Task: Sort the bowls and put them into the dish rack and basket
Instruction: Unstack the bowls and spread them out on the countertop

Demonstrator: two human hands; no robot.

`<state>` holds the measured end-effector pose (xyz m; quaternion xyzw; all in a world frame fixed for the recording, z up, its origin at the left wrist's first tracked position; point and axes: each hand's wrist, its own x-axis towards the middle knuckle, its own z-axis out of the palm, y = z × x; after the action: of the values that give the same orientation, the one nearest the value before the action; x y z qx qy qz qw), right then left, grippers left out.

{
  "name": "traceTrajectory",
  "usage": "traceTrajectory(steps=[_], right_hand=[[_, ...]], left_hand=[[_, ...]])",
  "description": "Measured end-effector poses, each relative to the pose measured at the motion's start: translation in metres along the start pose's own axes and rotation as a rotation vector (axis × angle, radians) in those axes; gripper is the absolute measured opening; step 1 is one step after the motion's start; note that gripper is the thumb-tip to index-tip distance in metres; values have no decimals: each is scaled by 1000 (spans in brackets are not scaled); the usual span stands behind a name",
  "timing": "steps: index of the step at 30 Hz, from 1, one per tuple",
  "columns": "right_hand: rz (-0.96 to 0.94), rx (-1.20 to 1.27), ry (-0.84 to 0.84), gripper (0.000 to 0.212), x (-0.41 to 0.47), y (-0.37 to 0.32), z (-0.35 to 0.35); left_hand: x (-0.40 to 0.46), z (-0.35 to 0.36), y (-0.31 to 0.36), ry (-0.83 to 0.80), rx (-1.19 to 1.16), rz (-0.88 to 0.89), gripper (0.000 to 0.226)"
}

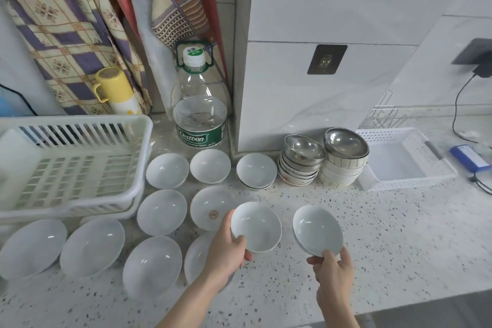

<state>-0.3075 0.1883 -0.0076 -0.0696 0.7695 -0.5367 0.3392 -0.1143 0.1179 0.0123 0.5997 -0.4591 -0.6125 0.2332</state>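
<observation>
Right hand [332, 271]: nearest of all, thumb and fingers pinching the near rim of a white bowl [316, 229], held tilted above the speckled counter [386, 234].
Left hand [229, 245]: thumb over the rim and fingers curled beneath a second white bowl [257, 225], held just left of the first one; the two bowls sit apart.
Loose white bowls [162, 212]: spread over the counter to the left of the held pair, upright, several rows deep; one [210, 208] has a reddish mark inside and lies just behind the left hand.
Small stacked bowls [256, 172]: behind the held pair, against the wall base.
Steel-topped stacks [323, 160]: two piles right of that small stack, each capped with a metal bowl, patterned bowls beneath.
Dish rack [72, 162]: white slatted plastic, far left of the held bowls, behind the loose bowls.
Basket [404, 157]: white, shallow, just right of the steel-topped stacks.
Water bottle [198, 104]: large, clear, green label, standing behind the loose bowls.
</observation>
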Motion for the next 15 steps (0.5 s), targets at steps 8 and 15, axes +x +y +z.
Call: traceTrajectory(steps=[8, 15], right_hand=[[-13, -133, -126, 38, 49, -17, -8], [-38, -260, -327, 45, 87, -35, -12]], left_hand=[[23, 44, 2, 146, 86, 5, 68], [43, 72, -2, 322, 79, -5, 68]])
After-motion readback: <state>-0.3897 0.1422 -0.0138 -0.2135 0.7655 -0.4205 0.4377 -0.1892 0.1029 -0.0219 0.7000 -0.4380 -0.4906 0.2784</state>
